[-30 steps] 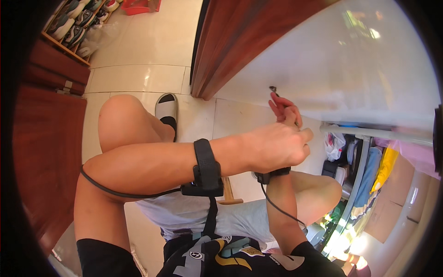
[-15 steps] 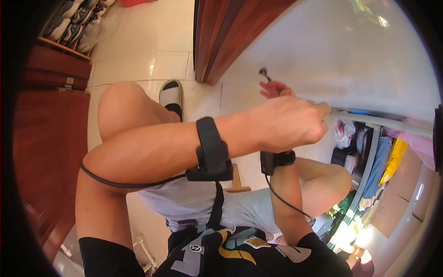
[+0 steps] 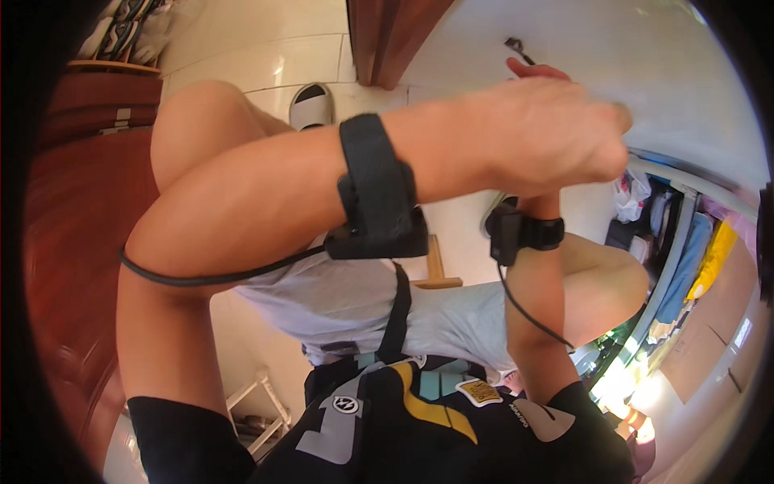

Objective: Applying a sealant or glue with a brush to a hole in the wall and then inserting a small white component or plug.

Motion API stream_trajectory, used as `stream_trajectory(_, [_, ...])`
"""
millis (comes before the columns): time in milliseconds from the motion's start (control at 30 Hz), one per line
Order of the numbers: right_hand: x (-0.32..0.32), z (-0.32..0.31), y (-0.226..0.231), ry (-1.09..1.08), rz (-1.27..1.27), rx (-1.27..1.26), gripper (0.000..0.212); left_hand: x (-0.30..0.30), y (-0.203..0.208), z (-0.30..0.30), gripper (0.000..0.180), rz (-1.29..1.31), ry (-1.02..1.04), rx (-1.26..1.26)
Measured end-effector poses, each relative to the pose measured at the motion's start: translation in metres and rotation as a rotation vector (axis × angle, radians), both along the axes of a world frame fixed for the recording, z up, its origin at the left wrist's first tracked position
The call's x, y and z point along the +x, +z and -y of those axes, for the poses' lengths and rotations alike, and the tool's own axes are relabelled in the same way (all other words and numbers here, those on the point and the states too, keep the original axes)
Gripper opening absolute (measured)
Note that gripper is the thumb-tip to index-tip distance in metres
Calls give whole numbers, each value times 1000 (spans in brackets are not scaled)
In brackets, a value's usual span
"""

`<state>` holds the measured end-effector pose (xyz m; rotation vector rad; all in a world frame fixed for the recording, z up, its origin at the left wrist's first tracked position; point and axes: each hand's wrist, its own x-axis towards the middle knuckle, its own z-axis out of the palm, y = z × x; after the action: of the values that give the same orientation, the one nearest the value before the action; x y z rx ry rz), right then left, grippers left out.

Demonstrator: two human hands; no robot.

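My left forearm crosses the view with a black strap on the wrist. My left hand (image 3: 556, 133) is curled into a fist at the upper right, in front of a white wall (image 3: 645, 64); nothing shows inside it. My right hand (image 3: 534, 71) is mostly hidden behind the left one. Only its fingertips show, pinching a small dark metal piece (image 3: 514, 44) against the wall. My right wrist below it wears a black band (image 3: 524, 230) with a cable.
A brown wooden door edge (image 3: 395, 32) stands above. A white-and-black sandal (image 3: 310, 105) lies on the pale tiled floor. A dark red cabinet (image 3: 72, 202) fills the left. Shelves with clothes and bags (image 3: 685, 258) are at the right. A small wooden stool (image 3: 435, 270) sits between my knees.
Both hands have risen and moved right along the wall, coming closer to the camera. The dark metal piece went up with my right hand.
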<state>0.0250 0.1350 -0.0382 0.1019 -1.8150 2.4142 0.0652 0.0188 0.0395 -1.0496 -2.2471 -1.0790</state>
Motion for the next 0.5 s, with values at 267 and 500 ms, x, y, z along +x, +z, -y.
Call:
stream_trajectory(267, [-22,-35,21,-90,-168,29,41,-24,3,15,13,-53,22,93])
stream_trajectory(500, [-16,-50,56,-134,-211,-23,42,-44,6,45,8,-284,242,194])
